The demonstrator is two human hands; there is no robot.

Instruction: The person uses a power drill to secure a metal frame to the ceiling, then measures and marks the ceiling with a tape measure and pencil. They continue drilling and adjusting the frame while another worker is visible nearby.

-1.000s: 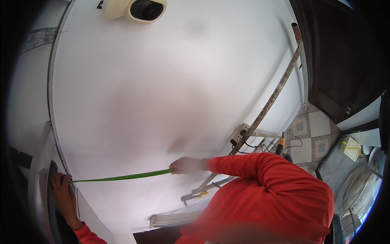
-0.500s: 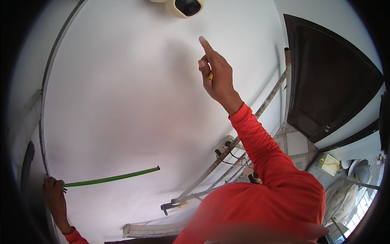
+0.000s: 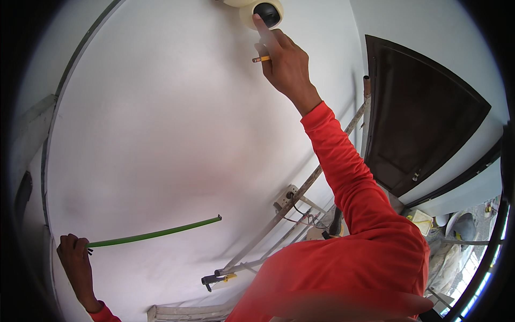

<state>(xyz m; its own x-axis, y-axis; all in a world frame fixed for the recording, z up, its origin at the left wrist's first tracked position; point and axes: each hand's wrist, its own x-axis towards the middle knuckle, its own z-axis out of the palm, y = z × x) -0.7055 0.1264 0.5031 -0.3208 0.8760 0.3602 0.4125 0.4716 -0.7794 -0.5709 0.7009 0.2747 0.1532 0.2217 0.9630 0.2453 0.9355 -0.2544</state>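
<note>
High on the white wall, the index finger of my right hand points up at a cream round camera with a black front. The fingertip overlaps its lower edge; contact cannot be made out for certain. A short yellow pencil is tucked in the curled fingers of that hand. At the lower left, my left hand is closed around the near end of a tape measure. Its green blade sticks out to the right along the wall, ending in a small metal hook. The case is hidden by my fingers.
A worn metal ladder leans at my right, with a black and yellow tool at its low end. Behind it sits a wall socket with wires. Farther right are a dark door and clutter with a cream container.
My right hand has moved up until its finger overlaps the camera. My left hand keeps its grip, and the green blade stays extended. The view has shifted slightly.
</note>
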